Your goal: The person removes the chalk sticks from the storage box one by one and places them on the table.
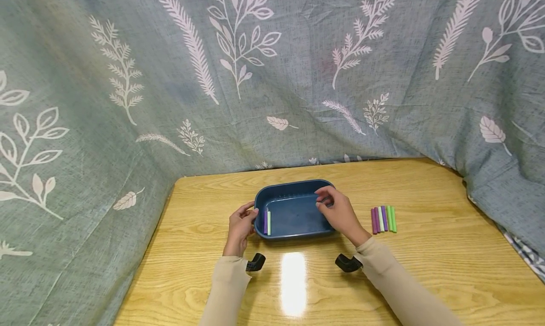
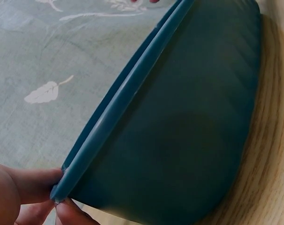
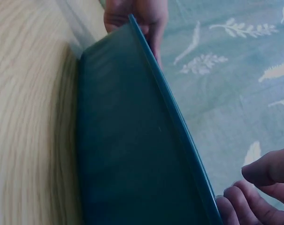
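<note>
A dark blue plastic tub [image 1: 294, 235] sits on the wooden table. At its left end my left hand [image 1: 241, 226] pinches the rim between thumb and fingers; the left wrist view shows this grip on the rim [image 2: 102, 126] up close. Inside the tub, against the left wall, a purple stick [image 1: 266, 222] and a pale green stick [image 1: 269, 223] lie side by side; they look like chalk. My right hand [image 1: 338, 211] is over the tub's right end, fingers loosely bent and thumb apart, with nothing seen between them. In the right wrist view its fingers [image 3: 245, 201] are close beside the rim.
Right of the tub, several chalk-like sticks lie in a row on the table: dark purple sticks [image 1: 374, 220], a pale stick [image 1: 381, 219], a violet stick [image 1: 385, 218] and bright green sticks [image 1: 391, 219]. A leaf-patterned grey-green curtain [image 1: 298, 80] hangs behind the wooden table [image 1: 196, 207].
</note>
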The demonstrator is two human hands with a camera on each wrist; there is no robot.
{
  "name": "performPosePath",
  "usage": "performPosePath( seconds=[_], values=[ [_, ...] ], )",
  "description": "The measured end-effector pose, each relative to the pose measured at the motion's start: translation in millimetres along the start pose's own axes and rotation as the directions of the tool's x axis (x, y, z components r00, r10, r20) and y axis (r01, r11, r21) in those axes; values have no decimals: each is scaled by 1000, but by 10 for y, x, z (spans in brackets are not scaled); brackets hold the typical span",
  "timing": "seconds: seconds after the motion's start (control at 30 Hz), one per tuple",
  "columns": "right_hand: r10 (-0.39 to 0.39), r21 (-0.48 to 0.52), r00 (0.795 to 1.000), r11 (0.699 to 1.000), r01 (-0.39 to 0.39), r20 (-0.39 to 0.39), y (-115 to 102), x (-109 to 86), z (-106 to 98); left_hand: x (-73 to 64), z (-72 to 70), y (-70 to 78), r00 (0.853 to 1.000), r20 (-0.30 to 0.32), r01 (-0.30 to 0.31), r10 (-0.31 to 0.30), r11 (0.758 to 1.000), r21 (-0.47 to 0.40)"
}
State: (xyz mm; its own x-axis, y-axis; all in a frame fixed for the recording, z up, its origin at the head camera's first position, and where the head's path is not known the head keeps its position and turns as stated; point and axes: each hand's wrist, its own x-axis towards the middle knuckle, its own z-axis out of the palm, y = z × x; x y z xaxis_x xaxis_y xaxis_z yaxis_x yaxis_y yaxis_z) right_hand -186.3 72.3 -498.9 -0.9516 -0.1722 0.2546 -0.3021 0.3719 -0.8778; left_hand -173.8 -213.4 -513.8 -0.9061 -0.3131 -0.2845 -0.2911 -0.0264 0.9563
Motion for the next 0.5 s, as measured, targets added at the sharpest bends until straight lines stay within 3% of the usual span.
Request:
performPosePath(
  seconds=[0.5],
  values=[
    [23, 73, 995, 997, -30, 97, -192, 64, 398, -8, 8, 14, 1000, 7, -3, 4, 1000, -9]
  ],
)
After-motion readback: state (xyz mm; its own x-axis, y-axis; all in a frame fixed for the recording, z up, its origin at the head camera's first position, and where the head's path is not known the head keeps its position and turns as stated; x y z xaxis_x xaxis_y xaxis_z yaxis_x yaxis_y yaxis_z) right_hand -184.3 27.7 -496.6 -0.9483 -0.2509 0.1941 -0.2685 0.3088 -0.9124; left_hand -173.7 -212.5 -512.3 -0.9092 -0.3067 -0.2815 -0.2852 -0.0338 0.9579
